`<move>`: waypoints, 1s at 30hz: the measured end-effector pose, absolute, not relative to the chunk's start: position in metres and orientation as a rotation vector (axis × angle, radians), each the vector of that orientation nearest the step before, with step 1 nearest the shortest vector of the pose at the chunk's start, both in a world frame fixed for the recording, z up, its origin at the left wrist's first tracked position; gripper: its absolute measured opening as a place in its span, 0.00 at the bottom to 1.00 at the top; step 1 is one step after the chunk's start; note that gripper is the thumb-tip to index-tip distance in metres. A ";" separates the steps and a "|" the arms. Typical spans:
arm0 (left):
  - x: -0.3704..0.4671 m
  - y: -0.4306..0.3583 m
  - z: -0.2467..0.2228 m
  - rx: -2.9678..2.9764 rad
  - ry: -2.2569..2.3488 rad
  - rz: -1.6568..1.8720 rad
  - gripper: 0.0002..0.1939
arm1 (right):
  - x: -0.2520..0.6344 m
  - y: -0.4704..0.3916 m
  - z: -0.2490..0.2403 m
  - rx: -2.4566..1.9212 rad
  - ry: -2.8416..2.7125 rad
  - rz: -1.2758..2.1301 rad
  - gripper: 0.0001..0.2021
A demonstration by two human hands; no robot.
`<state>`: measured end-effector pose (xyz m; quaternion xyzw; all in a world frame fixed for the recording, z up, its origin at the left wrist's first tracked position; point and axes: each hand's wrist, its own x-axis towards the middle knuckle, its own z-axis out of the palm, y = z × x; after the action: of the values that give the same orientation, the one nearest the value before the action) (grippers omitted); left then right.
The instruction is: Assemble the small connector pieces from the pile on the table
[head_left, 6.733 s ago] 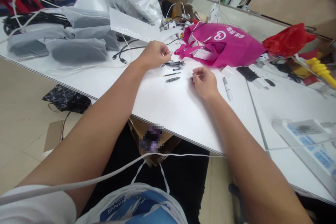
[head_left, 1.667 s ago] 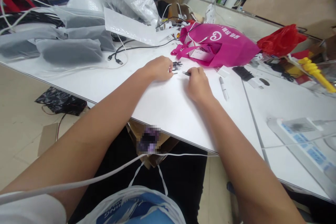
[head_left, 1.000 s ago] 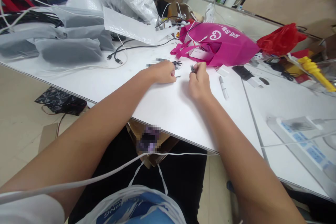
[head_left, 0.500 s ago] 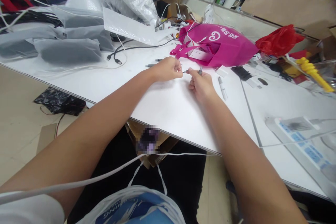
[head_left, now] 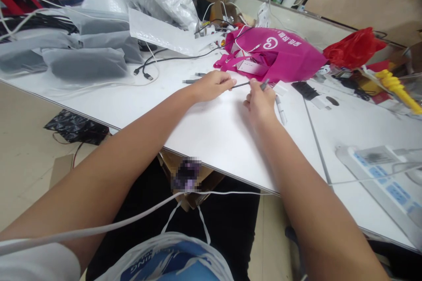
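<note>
Over the white table [head_left: 211, 127], a thin dark rod, looking like a pen refill [head_left: 240, 84], spans the gap between my hands. My left hand [head_left: 212, 86] is closed around its left end; whatever else lies inside those fingers is hidden. The thumb and fingertips of my right hand [head_left: 261, 99] pinch the refill's other end. A grey pen part [head_left: 264, 84] also sticks up from that hand. Beyond my left hand lie grey pens [head_left: 189, 81], partly covered by it. A white and grey pen [head_left: 281, 109] rests just right of my right hand.
A pink bag [head_left: 290, 55] stands behind my hands. Grey plastic pouches [head_left: 87, 63] and black cables [head_left: 165, 59] lie to the left. At right are a power strip [head_left: 379, 175] and a yellow object [head_left: 400, 90]. A white cable [head_left: 141, 218] crosses before me.
My right hand has moved right, away from my left hand, and a longer stretch of the refill now shows between them. My left hand has stayed nearly in place.
</note>
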<state>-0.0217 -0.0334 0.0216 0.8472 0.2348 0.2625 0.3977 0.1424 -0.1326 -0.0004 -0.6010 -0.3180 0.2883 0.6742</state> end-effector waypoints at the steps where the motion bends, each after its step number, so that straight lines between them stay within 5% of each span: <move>1: -0.022 -0.034 0.022 2.149 0.602 0.658 0.17 | 0.147 -0.131 0.000 -1.347 -0.684 0.610 0.30; 8: -0.022 -0.039 0.025 2.155 0.550 0.597 0.24 | 0.162 -0.129 0.000 -1.341 -0.612 0.453 0.30; 30: -0.015 -0.067 0.030 1.389 0.388 0.327 0.19 | 0.120 -0.148 0.020 -1.311 -0.947 0.431 0.27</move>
<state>-0.0151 -0.0668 0.0305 0.6328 0.1767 0.1492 0.7390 0.1199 -0.1484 0.0198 -0.5816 -0.4202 0.1910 0.6698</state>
